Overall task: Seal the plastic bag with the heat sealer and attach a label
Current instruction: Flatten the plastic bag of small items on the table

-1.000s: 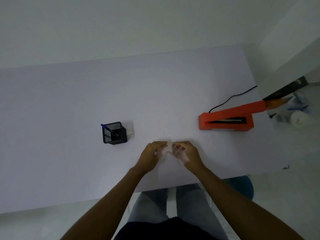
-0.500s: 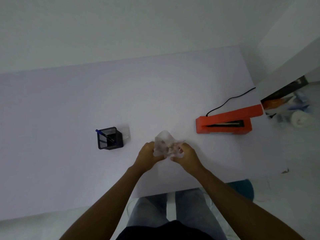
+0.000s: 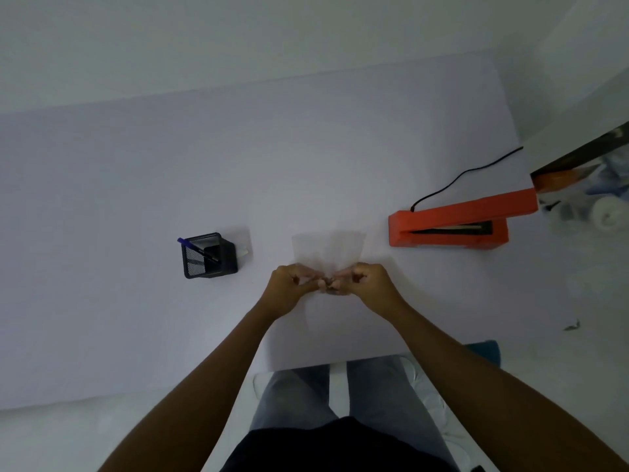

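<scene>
Head view, looking down at a pale table (image 3: pixel 136 199). Both hands meet near the table's front edge: the left hand (image 3: pixel 289 287) and right hand (image 3: pixel 366 284) each have fingers curled, pinching the near end of a clear plastic bag (image 3: pixel 328 248), which fans out away from the person, its far part faint against the table. Something small and dark sits between the fingertips; what it is cannot be told. The orange heat sealer (image 3: pixel 456 223) lies well to the right, its arm raised, cord (image 3: pixel 459 175) trailing behind. A black mesh pen holder (image 3: pixel 209 255) stands to the left. To do this step well, likely flatten the bag's mouth wrinkle-free before carrying it to the sealer.
</scene>
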